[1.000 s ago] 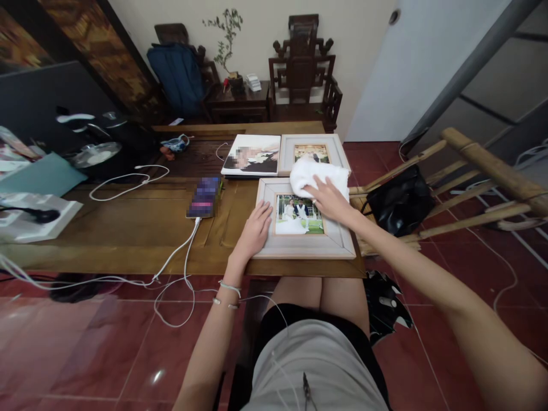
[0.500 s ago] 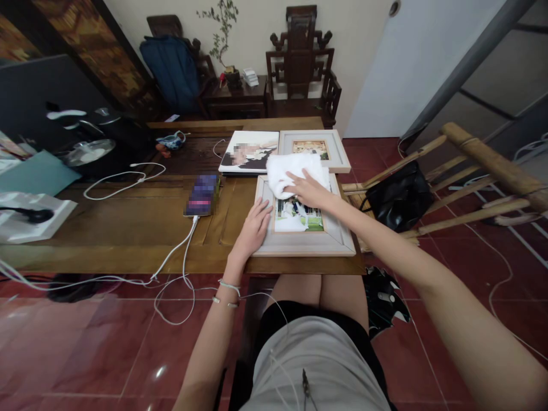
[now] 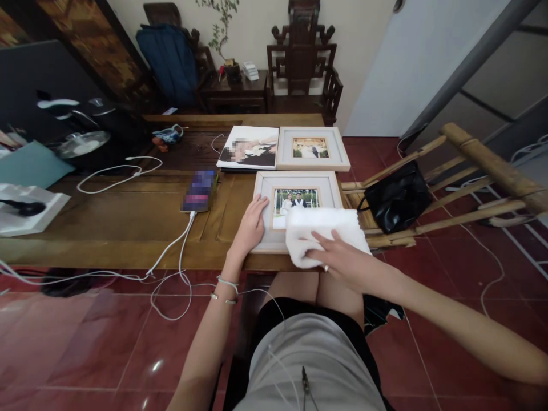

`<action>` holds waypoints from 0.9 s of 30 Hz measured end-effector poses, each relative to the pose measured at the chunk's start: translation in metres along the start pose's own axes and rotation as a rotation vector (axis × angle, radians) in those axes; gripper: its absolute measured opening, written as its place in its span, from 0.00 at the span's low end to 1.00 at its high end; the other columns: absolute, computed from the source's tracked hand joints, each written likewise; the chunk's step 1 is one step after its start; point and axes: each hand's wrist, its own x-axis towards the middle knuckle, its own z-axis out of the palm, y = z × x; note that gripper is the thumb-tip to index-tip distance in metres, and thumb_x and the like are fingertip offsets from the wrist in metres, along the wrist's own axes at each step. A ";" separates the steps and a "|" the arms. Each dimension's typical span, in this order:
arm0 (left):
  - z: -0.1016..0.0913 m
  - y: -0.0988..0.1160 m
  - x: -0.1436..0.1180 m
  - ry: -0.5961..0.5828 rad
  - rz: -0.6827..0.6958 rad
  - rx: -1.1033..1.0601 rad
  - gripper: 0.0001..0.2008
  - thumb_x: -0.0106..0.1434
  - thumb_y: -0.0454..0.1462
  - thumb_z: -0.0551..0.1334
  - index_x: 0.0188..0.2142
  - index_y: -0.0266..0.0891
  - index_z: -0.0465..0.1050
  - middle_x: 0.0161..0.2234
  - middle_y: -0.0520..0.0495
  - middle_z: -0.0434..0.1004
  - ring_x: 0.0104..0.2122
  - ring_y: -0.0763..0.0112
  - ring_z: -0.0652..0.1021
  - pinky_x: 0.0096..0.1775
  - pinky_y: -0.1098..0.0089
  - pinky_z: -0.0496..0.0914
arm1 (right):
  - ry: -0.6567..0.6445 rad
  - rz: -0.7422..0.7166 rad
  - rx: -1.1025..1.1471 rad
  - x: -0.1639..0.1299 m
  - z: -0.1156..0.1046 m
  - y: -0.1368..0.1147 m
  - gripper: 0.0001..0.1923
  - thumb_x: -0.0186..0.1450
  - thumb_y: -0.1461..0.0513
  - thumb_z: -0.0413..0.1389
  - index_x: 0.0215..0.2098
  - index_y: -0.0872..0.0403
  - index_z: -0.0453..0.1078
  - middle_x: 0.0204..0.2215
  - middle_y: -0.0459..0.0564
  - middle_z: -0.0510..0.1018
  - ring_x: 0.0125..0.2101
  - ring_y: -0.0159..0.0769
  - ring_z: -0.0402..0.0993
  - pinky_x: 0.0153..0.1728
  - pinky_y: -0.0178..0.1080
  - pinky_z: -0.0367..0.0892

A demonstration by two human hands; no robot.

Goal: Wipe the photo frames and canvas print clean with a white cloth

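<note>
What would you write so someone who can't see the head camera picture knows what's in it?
A seated person's right hand presses a white cloth on the near edge of a framed photo lying flat on a wooden table, while the left hand rests on the frame's left side. Two more pictures, a phone and white cables lie farther back.

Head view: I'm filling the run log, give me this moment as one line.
left hand: flat on frame left edge | right hand: pressing white cloth on frame's near edge | frame: lying on table
</note>
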 end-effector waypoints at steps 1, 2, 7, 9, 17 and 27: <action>0.000 0.000 0.000 -0.001 0.003 0.006 0.23 0.65 0.27 0.46 0.58 0.35 0.63 0.60 0.38 0.65 0.64 0.63 0.59 0.64 0.52 0.55 | -0.014 -0.009 0.027 -0.002 0.001 -0.005 0.31 0.58 0.76 0.45 0.58 0.55 0.63 0.60 0.61 0.66 0.64 0.52 0.51 0.53 0.63 0.59; 0.000 -0.001 0.000 0.000 0.006 0.010 0.23 0.65 0.27 0.46 0.58 0.35 0.63 0.60 0.38 0.65 0.64 0.63 0.59 0.64 0.52 0.55 | -0.015 -0.017 0.041 -0.003 0.002 -0.006 0.31 0.58 0.76 0.45 0.58 0.54 0.62 0.59 0.60 0.67 0.64 0.50 0.50 0.54 0.63 0.59; 0.001 -0.004 0.000 -0.013 0.021 0.008 0.23 0.66 0.29 0.46 0.59 0.35 0.62 0.61 0.37 0.64 0.65 0.61 0.59 0.64 0.50 0.55 | 0.154 0.038 -0.049 0.028 0.012 0.040 0.28 0.60 0.74 0.46 0.58 0.54 0.63 0.60 0.60 0.66 0.65 0.47 0.49 0.59 0.63 0.50; 0.000 -0.003 0.000 -0.028 0.026 0.007 0.23 0.67 0.29 0.46 0.59 0.37 0.62 0.61 0.39 0.64 0.65 0.62 0.58 0.64 0.50 0.56 | 0.219 0.098 -0.086 0.049 0.008 0.068 0.27 0.62 0.73 0.45 0.59 0.55 0.61 0.61 0.61 0.64 0.65 0.49 0.50 0.59 0.64 0.48; -0.001 -0.004 -0.001 -0.018 0.042 -0.009 0.23 0.67 0.30 0.46 0.60 0.38 0.61 0.61 0.40 0.64 0.65 0.63 0.58 0.64 0.51 0.56 | 0.257 0.198 -0.246 0.101 -0.011 0.119 0.27 0.63 0.74 0.45 0.59 0.56 0.64 0.67 0.58 0.52 0.65 0.64 0.40 0.57 0.71 0.45; 0.002 -0.003 0.000 -0.011 0.027 -0.013 0.26 0.63 0.26 0.46 0.60 0.36 0.61 0.61 0.40 0.63 0.65 0.62 0.58 0.64 0.50 0.54 | -0.065 -0.021 -0.003 0.015 -0.017 0.009 0.26 0.62 0.73 0.48 0.57 0.53 0.66 0.56 0.59 0.70 0.56 0.54 0.65 0.49 0.54 0.67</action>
